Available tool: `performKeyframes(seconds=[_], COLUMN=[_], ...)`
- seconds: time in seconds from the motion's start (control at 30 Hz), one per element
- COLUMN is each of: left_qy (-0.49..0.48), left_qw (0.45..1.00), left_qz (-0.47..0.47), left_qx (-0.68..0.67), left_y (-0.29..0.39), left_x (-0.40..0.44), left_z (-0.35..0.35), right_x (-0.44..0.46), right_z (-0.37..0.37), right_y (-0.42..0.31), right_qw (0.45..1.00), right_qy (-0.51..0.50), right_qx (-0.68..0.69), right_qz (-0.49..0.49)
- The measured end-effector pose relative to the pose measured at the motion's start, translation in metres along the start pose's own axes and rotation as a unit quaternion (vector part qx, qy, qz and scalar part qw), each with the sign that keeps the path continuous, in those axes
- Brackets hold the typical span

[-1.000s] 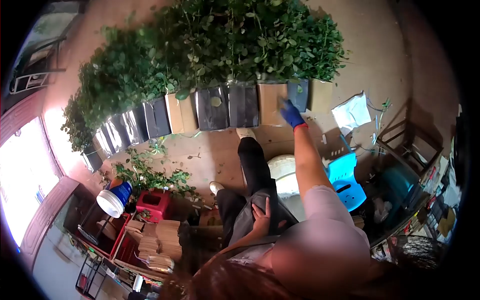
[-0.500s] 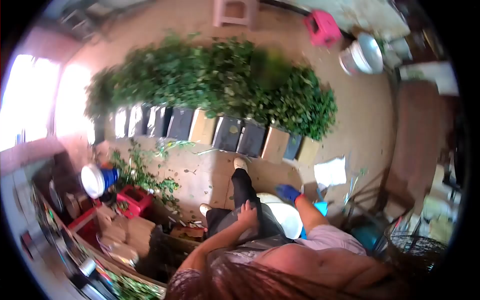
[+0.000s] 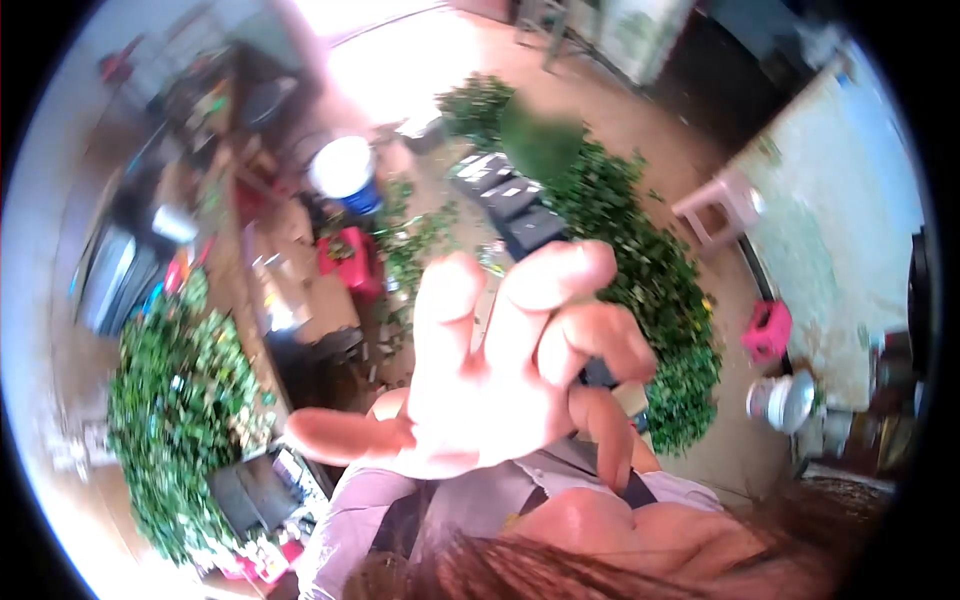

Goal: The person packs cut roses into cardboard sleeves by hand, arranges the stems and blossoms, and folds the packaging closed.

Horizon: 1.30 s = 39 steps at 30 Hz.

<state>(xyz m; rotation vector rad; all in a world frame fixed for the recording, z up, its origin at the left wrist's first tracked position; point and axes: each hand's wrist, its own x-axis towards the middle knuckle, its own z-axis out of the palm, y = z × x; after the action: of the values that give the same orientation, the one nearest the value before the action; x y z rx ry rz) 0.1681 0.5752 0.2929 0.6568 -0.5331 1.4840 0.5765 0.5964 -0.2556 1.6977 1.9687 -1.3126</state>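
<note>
My left hand (image 3: 500,370) is bare and raised close to the camera, palm towards it. Its fingers are apart and partly bent, with nothing in them, and the thumb points left. Behind it a long row of green leafy bunches (image 3: 640,240) lies on the floor. Dark wrapped bases (image 3: 535,228) show along the near side of that row, partly covered by my fingers. My right hand is hidden.
To the left are a white and blue bucket (image 3: 343,175), a red stool (image 3: 350,262) and a leafy heap (image 3: 175,430). On the right stand a pale stool (image 3: 718,210), a pink stool (image 3: 768,330) and a white bucket (image 3: 782,400). Leaf scraps (image 3: 415,235) litter the floor.
My left hand has come up from my thigh to in front of the camera. The view has swung to the left. My blue-gloved right hand has gone out of sight.
</note>
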Motion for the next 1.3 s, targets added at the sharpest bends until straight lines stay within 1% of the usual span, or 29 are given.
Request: performKeyframes(seconds=[0.03, 0.07, 0.1, 0.13, 0.23, 0.3, 0.4, 0.43, 0.53, 0.63, 0.73, 0.77, 0.83, 0.93, 0.97, 1.0, 1.03, 1.13, 1.17, 1.3], left_qy=[-0.008, -0.015, -0.025, -0.029, -0.045, -0.055, -0.071, -0.07, -0.069, -0.052, -0.019, -0.005, 0.012, -0.028, -0.052, -0.055, -0.05, -0.02, -0.013, 0.006], left_qw=[1.0, 0.999, 0.998, 0.997, 0.989, 0.982, 0.964, 0.957, 0.938, 0.906, 0.869, 0.855, 0.83, 0.807, 0.792, 0.786, 0.78, 0.762, 0.756, 0.742], left_qz=[0.018, 0.037, 0.055, 0.075, 0.136, 0.172, 0.229, 0.25, 0.291, 0.333, 0.374, 0.385, 0.41, 0.462, 0.49, 0.498, 0.506, 0.522, 0.527, 0.539], left_qx=[-0.005, -0.001, 0.002, 0.009, 0.028, 0.058, 0.115, 0.131, 0.177, 0.254, 0.323, 0.347, 0.378, 0.366, 0.359, 0.361, 0.365, 0.382, 0.388, 0.398], left_y=[0.022, 0.043, 0.062, 0.079, 0.123, 0.143, 0.169, 0.176, 0.19, 0.197, 0.202, 0.204, 0.208, 0.223, 0.229, 0.237, 0.243, 0.267, 0.271, 0.291], left_x=[-0.015, -0.031, -0.046, -0.061, -0.104, -0.13, -0.164, -0.172, -0.194, -0.205, -0.209, -0.21, -0.21, -0.195, -0.186, -0.185, -0.184, -0.189, -0.191, -0.193], left_z=[0.02, 0.04, 0.059, 0.076, 0.123, 0.151, 0.187, 0.196, 0.222, 0.239, 0.251, 0.253, 0.257, 0.252, 0.24, 0.232, 0.226, 0.209, 0.204, 0.19], right_x=[0.011, 0.023, 0.034, 0.044, 0.084, 0.09, 0.114, 0.117, 0.13, 0.154, 0.137, 0.098, 0.071, 0.048, 0.04, 0.031, 0.02, 0.038, 0.039, 0.095], right_z=[-0.001, 0.001, 0.0, 0.006, 0.03, 0.043, 0.074, 0.079, 0.099, 0.123, 0.147, 0.145, 0.163, 0.189, 0.195, 0.2, 0.201, 0.233, 0.237, 0.265], right_y=[-0.021, -0.045, -0.067, -0.092, -0.153, -0.235, -0.33, -0.363, -0.45, -0.52, -0.589, -0.62, -0.664, -0.707, -0.716, -0.73, -0.749, -0.774, -0.776, -0.799], right_qw=[1.0, 0.997, 0.988, 0.988, 0.973, 0.955, 0.923, 0.9, 0.843, 0.754, 0.737, 0.818, 0.772, 0.708, 0.685, 0.66, 0.646, 0.594, 0.601, 0.597], right_qy=[0.0, -0.003, -0.001, -0.005, -0.046, -0.083, -0.105, -0.128, -0.166, -0.158, -0.226, -0.297, -0.315, -0.332, -0.343, -0.353, -0.369, -0.358, -0.355, -0.379], right_qx=[-0.019, -0.045, -0.077, -0.118, -0.138, -0.175, -0.175, -0.181, -0.244, -0.281, -0.292, -0.262, -0.28, -0.291, -0.295, -0.295, -0.293, -0.259, -0.174, -0.219], right_qz=[-0.02, -0.064, -0.133, -0.099, -0.177, -0.227, -0.325, -0.375, -0.45, -0.572, -0.567, -0.417, -0.476, -0.551, -0.571, -0.593, -0.601, -0.672, -0.695, -0.672])
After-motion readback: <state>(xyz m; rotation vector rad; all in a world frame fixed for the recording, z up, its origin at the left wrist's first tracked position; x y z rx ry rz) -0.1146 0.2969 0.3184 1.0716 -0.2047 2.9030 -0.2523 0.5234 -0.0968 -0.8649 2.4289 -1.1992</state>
